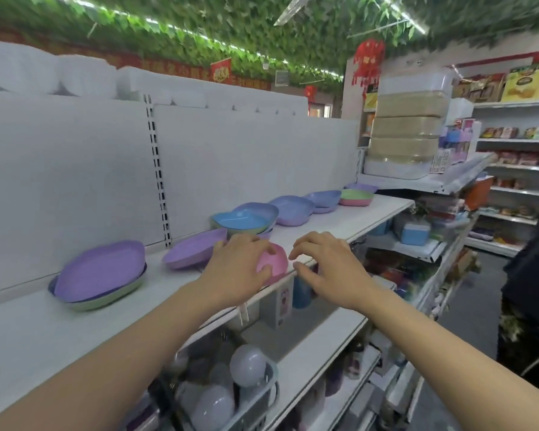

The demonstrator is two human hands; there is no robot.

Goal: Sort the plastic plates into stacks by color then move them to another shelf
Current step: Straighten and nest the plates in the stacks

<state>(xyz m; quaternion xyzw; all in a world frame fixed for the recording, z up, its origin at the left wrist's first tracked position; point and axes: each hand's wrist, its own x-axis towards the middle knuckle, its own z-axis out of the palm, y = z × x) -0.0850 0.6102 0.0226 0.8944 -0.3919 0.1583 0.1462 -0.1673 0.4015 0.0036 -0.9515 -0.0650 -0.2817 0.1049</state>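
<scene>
Nearest me, left hand [241,269] grips what looks like a pink plate [273,264] at the shelf [339,219] edge; right hand [327,269] hovers loosely curled, holding nothing.

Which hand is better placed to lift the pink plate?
Left. The left hand already curls over the pink plate at the shelf edge; the right hand hovers beside it, holding nothing.
</scene>
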